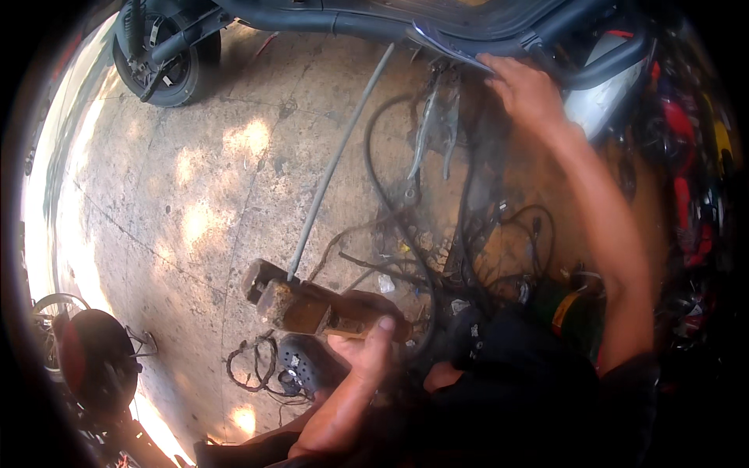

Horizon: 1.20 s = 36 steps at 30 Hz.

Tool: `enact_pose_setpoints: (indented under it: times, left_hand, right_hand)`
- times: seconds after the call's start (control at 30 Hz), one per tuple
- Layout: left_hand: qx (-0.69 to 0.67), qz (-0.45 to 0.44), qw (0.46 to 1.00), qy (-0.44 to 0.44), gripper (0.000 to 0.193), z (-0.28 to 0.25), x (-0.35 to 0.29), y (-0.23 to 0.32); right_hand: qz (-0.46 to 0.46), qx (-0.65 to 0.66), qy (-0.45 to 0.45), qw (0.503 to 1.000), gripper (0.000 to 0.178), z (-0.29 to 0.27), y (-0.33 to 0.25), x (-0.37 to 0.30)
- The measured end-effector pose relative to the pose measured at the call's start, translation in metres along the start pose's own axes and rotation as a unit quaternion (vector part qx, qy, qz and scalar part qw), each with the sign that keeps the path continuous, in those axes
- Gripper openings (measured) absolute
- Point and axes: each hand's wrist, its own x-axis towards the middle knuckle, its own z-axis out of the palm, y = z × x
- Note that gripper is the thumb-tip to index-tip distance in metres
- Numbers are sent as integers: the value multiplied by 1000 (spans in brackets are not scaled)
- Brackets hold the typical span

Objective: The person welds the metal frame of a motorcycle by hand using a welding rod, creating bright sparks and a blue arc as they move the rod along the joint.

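The single head-worn fisheye view is looking steeply down at the concrete floor (195, 195), from close above the person's own arms. It is facing forward toward the underside of a dark vehicle frame (328, 19) along the top edge, and straight lines are bending toward the dark rim.

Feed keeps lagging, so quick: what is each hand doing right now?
Left hand: closed on the wooden handle of a rusty hammer.
Right hand: fingers resting on the vehicle frame; grip cannot be told.
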Motion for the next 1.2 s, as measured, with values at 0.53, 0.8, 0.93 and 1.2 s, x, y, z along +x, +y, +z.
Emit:
enact_pose_setpoints:
  times: [0.53, 0.8, 0.93, 1.2]
  left_hand:
    - [93, -20, 995, 14, 32, -6, 58, -29]
    - [148, 34, 988, -21, 41, 2, 80, -28]
    - [167, 45, 984, -41, 42, 2, 86, -33]
    - [140, 32, 988, -60, 41, 21, 95, -32]
  right_hand:
    - [29, -118, -15, 992, 25, -3, -19, 19]
    - [13, -149, -4, 989, 26, 1, -9, 21]
    - [65, -138, -45, 987, 27, -2, -22, 23]
    - [47, -125, -28, 991, 26, -3, -21, 23]
